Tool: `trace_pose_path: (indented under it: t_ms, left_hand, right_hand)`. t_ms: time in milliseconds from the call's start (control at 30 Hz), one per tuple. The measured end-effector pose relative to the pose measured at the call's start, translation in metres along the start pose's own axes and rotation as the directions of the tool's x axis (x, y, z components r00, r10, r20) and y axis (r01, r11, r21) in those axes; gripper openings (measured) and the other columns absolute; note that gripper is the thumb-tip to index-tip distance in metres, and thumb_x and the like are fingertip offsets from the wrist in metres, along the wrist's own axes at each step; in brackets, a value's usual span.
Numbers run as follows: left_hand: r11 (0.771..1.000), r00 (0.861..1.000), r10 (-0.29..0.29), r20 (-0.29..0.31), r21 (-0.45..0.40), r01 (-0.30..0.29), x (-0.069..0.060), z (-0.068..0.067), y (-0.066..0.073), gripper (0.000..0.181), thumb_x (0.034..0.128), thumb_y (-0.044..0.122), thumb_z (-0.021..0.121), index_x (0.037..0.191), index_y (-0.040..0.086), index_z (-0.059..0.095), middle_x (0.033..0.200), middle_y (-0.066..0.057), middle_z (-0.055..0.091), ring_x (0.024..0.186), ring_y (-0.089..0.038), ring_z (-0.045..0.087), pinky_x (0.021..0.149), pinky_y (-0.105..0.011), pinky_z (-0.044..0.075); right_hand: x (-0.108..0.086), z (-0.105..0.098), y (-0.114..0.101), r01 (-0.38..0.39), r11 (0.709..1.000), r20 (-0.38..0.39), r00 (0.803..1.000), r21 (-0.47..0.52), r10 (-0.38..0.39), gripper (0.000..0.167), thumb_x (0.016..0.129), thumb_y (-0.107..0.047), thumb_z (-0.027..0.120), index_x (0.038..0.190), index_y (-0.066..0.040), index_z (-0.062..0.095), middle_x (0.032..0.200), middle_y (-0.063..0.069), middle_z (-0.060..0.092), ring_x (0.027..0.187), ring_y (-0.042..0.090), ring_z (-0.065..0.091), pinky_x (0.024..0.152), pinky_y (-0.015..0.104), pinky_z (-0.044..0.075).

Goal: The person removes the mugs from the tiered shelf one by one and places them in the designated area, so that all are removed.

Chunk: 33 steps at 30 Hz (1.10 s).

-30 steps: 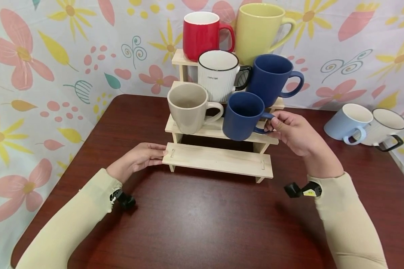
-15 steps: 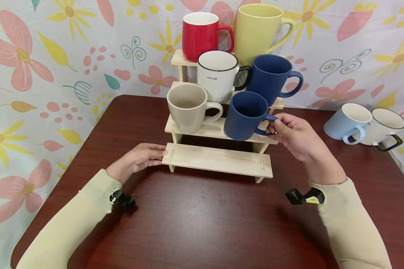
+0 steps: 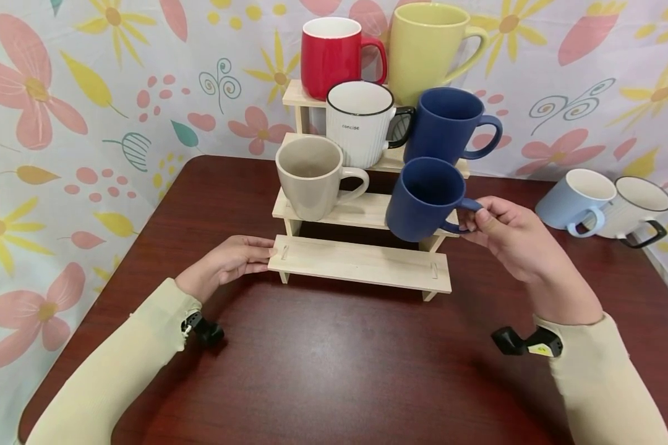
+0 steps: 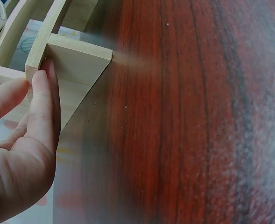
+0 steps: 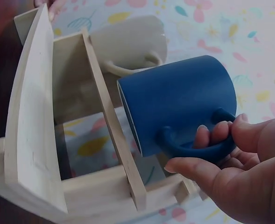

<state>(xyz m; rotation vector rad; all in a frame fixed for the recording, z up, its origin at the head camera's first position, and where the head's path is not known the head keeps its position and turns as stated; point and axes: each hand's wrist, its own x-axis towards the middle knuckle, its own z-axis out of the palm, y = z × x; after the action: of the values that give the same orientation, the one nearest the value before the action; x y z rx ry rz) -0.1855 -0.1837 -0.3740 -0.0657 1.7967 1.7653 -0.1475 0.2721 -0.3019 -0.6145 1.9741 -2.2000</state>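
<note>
gripping the front blue mug by its handle in the right hand, right of the beige mug. pinching the left end of the lowest step in the left hand.

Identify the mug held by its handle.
The front matte dark-blue cylindrical mug: fingers of the right hand grip its handle; no hand touches any other, including the dark-blue mug behind.

Blue mug: matte, mouth up, held by its handle, which points right; near the right end of the stand's second-lowest step, contact unclear
Wooden stand: pale, four-stepped, upright on the table
</note>
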Motion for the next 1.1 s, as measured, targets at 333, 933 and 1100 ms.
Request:
trace_pose_path:
  t_ms: [333,933,1100]
  left_hand:
    - [1.0,1.0,-0.008,-0.005,0.012,0.008,0.0,-0.001,0.001,0.057,0.102,0.0,0.052,0.152,-0.017,0.031,0.084,0.009,0.072,0.08,-0.001,0.069,0.074,-0.013,0.06]
    - [1.0,1.0,-0.008,-0.005,0.016,0.008,-0.002,-0.002,0.0,0.057,0.1017,-0.001,0.053,0.151,-0.017,0.031,0.084,0.009,0.072,0.081,-0.001,0.07,0.075,-0.014,0.06]
    - [1.0,1.0,-0.008,-0.005,0.016,0.008,-0.002,-0.002,0.0,0.057,0.1017,0.0,0.053,0.151,-0.017,0.031,0.084,0.009,0.072,0.08,-0.001,0.07,0.075,-0.013,0.06]
  right_hand:
    - [-0.023,-0.031,-0.008,0.065,0.993,-0.002,0.998,0.101,-0.066,0.03,0.107,0.001,0.036,0.106,-0.001,0.067,0.092,0.003,0.061,0.091,0.015,0.063,0.086,0.021,0.06]
    - [-0.051,-0.065,-0.011,0.098,0.983,-0.158,0.985,0.155,-0.073,0.026,0.105,0.0,0.038,0.105,0.003,0.064,0.094,0.006,0.062,0.095,0.015,0.066,0.082,0.019,0.06]
    - [-0.052,-0.071,-0.006,0.162,0.945,-0.244,0.965,0.286,-0.092,0.025,0.104,0.003,0.039,0.102,0.008,0.064,0.093,0.012,0.066,0.089,0.02,0.07,0.08,0.024,0.062]
